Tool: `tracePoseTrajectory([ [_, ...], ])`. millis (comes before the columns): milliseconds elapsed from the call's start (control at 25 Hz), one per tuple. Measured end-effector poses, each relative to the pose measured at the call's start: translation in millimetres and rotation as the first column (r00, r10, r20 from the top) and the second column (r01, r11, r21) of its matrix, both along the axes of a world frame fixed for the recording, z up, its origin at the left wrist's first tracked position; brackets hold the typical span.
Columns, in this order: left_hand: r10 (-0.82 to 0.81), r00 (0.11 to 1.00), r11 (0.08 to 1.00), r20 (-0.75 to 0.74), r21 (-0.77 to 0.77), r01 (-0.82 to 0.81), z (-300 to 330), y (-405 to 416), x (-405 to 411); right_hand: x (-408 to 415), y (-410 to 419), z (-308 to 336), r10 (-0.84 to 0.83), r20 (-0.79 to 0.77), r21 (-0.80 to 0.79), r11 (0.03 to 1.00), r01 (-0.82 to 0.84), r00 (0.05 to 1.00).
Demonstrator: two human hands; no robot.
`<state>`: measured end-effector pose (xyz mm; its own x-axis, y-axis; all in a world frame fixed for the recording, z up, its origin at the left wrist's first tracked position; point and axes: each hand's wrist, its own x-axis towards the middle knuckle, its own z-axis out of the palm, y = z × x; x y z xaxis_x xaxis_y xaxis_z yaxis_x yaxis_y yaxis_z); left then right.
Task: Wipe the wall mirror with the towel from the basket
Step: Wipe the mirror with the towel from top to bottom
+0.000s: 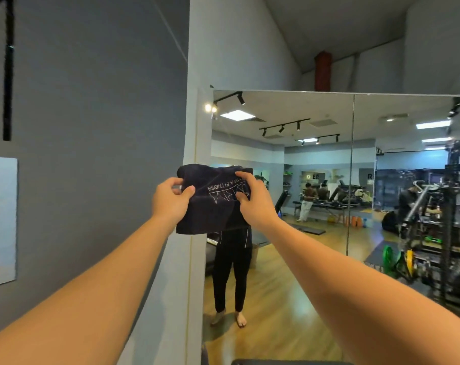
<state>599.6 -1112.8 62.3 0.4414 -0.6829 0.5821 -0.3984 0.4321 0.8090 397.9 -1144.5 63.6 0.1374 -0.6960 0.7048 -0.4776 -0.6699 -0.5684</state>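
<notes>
Hands hold a dark towel (213,206) up at arm's length, both bare forearms reaching in from the near edge of the view. On the left, the left hand (169,200) pinches the towel's left edge between thumb and curled fingers. On the right, the right hand (252,200) grips the towel's upper right part, fingers curled over the top and thumb pressed on the front. The towel is folded or bunched, with white stitched lettering and a logo on its front, seen upside down. It hangs in the air in front of the left edge of a large wall mirror (329,193); whether it touches the glass cannot be told.

The mirror spans the right half of the view, with a vertical seam between two panes. Its reflection shows a person in black trousers, barefoot on a wooden floor, with the upper body hidden behind the towel. Farther in the reflection are gym benches, weight racks, coloured weight plates, ceiling spotlights and several people at a distance. Left of the mirror stands a grey wall (92,127) carrying a white sign (1,222) with black letters, partly cut off at the left edge.
</notes>
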Motion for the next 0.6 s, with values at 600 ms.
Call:
tracePoseTrajectory([
  [600, -0.067, 0.985, 0.995, 0.161, -0.064, 0.078, 50, -305, 24, 29, -295, 24, -0.098, 0.089, -0.074, 0.992, 0.105, 0.991],
])
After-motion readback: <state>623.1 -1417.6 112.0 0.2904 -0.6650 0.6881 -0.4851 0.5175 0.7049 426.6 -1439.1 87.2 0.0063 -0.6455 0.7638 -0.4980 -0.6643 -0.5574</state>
